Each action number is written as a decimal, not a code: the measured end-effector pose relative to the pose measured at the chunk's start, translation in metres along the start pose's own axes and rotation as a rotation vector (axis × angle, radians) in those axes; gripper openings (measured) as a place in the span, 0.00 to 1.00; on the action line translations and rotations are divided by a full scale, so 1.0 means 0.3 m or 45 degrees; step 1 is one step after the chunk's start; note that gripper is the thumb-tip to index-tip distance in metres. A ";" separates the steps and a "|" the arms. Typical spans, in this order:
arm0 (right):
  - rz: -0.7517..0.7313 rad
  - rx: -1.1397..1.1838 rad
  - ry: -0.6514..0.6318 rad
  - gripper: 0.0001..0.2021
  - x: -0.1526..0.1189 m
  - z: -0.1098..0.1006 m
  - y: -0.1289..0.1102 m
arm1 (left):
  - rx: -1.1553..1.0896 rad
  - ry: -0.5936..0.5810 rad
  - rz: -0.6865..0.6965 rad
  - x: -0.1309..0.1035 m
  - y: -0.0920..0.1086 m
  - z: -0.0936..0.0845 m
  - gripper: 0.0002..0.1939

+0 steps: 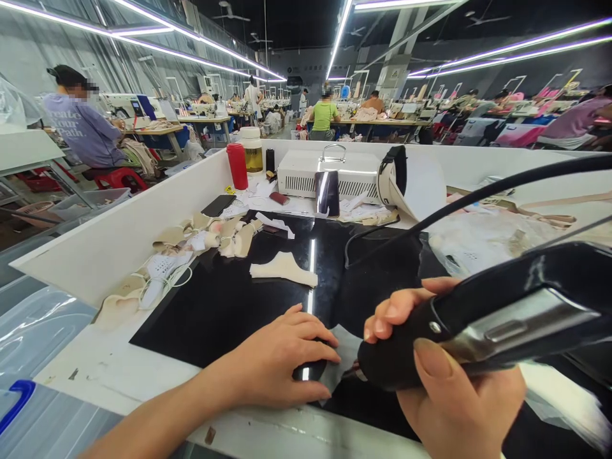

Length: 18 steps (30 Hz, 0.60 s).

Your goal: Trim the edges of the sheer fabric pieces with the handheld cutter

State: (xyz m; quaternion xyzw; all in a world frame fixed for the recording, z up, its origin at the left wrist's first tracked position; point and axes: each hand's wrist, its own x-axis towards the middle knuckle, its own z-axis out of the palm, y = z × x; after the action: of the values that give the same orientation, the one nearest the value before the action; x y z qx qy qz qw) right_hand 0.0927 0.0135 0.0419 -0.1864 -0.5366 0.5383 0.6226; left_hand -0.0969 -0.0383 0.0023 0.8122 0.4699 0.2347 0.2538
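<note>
My left hand (pixel 280 360) lies on the near side of the glossy black board (pixel 210 319), fingers spread, with fingertips on a thin translucent whitish piece of material (pixel 348 347). My right hand (pixel 454 401) is wrapped round a black corded hand tool (pixel 521 306) with a silver lever along its side. The tool's small tip points left and down at the edge of the thin piece; whether it touches cannot be made out. Beyond my left hand, a cream fabric cutout (pixel 284 269) rests flat on the board.
Beige cup-shaped fabric pieces (pixel 191 239) lie along the left. At the back stand a white vented box (pixel 301 172), a phone (pixel 327 193) and a red cup (pixel 237 167). A thick black cable (pixel 478 197) arches across the right, above plastic bags (pixel 488 236). Co-workers sit beyond.
</note>
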 end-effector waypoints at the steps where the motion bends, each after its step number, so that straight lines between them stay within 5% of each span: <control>1: 0.003 -0.012 -0.002 0.14 -0.001 -0.001 0.001 | -0.006 0.001 0.002 0.000 0.000 -0.001 0.23; 18: 0.121 -0.015 -0.014 0.15 -0.050 0.032 -0.018 | -0.017 -0.023 0.016 0.002 -0.004 -0.006 0.22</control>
State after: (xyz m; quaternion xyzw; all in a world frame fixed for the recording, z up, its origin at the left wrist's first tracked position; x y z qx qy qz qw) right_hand 0.0892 -0.0049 0.0428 -0.2122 -0.5339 0.5649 0.5923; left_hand -0.0983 -0.0369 0.0030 0.8157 0.4607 0.2320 0.2619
